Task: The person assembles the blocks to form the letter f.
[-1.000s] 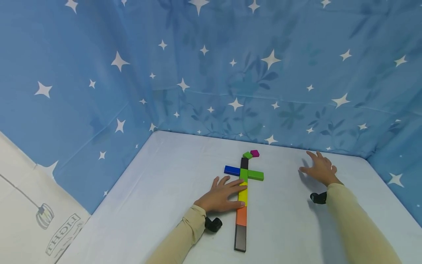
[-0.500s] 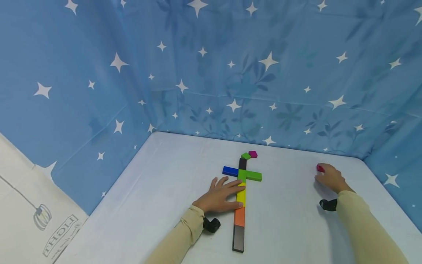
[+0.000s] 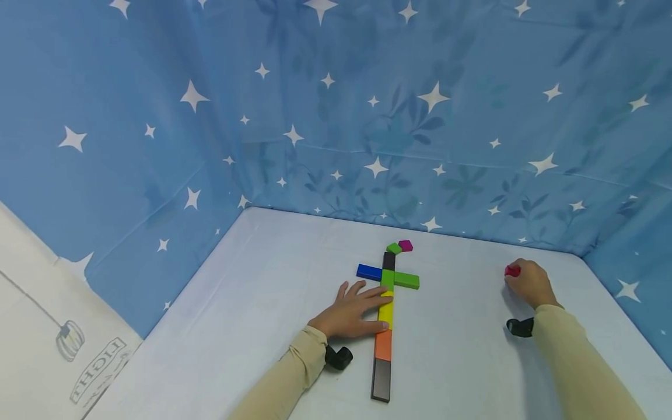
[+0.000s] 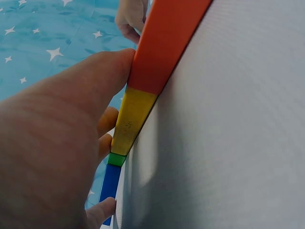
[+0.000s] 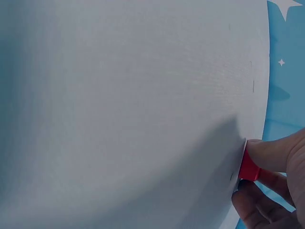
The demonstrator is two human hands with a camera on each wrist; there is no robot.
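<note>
A row of flat blocks runs away from the person on the white table: dark grey (image 3: 381, 379), orange (image 3: 383, 345), yellow (image 3: 385, 318), green (image 3: 387, 279) and black (image 3: 389, 261). A blue block (image 3: 370, 272) and a second green block (image 3: 406, 280) stick out sideways near its far end. My left hand (image 3: 349, 315) rests with spread fingers across the yellow block, the thumb near its joint with the orange block. Off to the right, my right hand (image 3: 530, 284) pinches a small red block (image 5: 249, 167) between thumb and fingers, close over the table.
A small green piece (image 3: 394, 248) and a magenta piece (image 3: 406, 245) lie beyond the black block. A blue curtain with white stars (image 3: 378, 116) hangs along the table's (image 3: 294, 256) far and left sides. Black cameras sit at both wrists.
My right hand has drawn its spread fingers together on the red block and shifted slightly to the right. The left hand stays in place on the row.
</note>
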